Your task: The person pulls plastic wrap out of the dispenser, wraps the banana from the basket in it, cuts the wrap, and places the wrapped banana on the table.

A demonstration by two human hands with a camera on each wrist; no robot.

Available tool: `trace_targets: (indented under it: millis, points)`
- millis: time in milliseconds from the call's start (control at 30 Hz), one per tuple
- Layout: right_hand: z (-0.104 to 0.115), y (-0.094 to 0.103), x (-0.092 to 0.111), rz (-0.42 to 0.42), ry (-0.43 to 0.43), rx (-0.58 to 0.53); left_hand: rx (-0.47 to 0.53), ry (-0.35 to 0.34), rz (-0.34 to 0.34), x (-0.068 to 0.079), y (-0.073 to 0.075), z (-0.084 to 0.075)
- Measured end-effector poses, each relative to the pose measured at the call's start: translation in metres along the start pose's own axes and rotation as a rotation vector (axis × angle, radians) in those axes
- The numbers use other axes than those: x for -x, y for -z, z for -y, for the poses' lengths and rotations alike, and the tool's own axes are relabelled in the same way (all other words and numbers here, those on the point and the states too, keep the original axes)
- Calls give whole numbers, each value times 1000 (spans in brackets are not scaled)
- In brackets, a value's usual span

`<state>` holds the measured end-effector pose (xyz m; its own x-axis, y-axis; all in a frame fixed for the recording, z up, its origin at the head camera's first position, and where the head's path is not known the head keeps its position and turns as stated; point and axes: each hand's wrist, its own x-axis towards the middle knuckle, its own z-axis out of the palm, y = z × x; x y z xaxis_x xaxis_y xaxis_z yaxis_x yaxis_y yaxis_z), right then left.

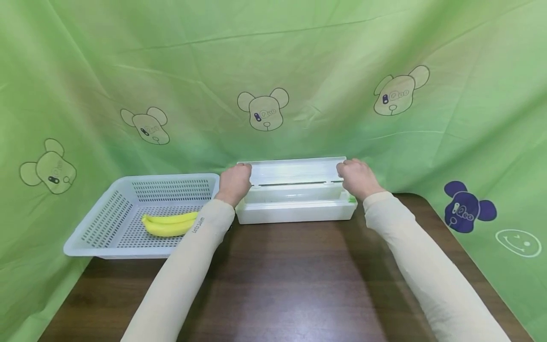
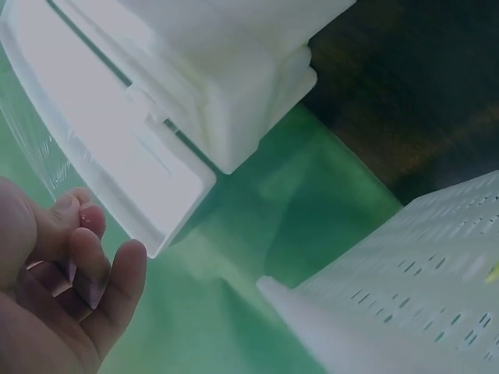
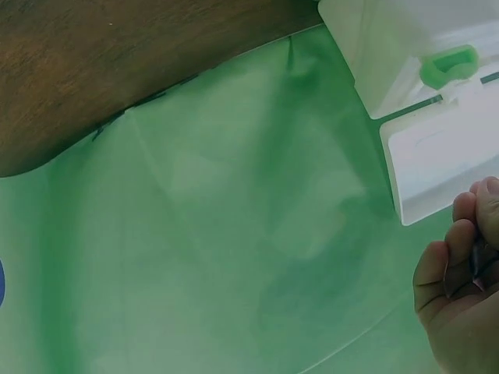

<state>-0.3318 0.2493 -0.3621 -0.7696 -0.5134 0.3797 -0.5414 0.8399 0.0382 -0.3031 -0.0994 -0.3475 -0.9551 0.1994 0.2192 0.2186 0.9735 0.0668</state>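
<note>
A long white cling film dispenser [image 1: 297, 213] stands at the back middle of the table with its lid [image 1: 297, 171] raised. My left hand [image 1: 236, 183] is at the lid's left end, its thumb and forefinger pinching clear cling film [image 2: 56, 165] that stretches along the lid edge in the left wrist view. At the lid's right end, my right hand [image 1: 358, 178] has thumb and fingertips pinched together at the same height. The film between those right fingers barely shows. A green piece [image 3: 450, 67] sits at the dispenser's right end.
To the left, a pale perforated plastic basket [image 1: 79, 243] holds yellow bananas [image 1: 168, 228], partly covered by my left forearm. Brown wood tabletop [image 1: 295, 275] extends in front of the dispenser. A green printed cloth [image 1: 325, 57] hangs close behind and along both sides.
</note>
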Motion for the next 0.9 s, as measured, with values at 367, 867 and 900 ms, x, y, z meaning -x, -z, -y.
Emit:
trace_targets:
  millis: [367, 867, 900]
  points:
    - [-1, 7, -2, -18, -3, 4, 27, -30, 1, -2, 11, 1]
    - [2, 21, -6, -12, -10, 18, 49, -70, -14, -8, 21, 8]
    - [2, 22, -7, -10, -9, 17, 48, -74, -14, -8, 22, 8]
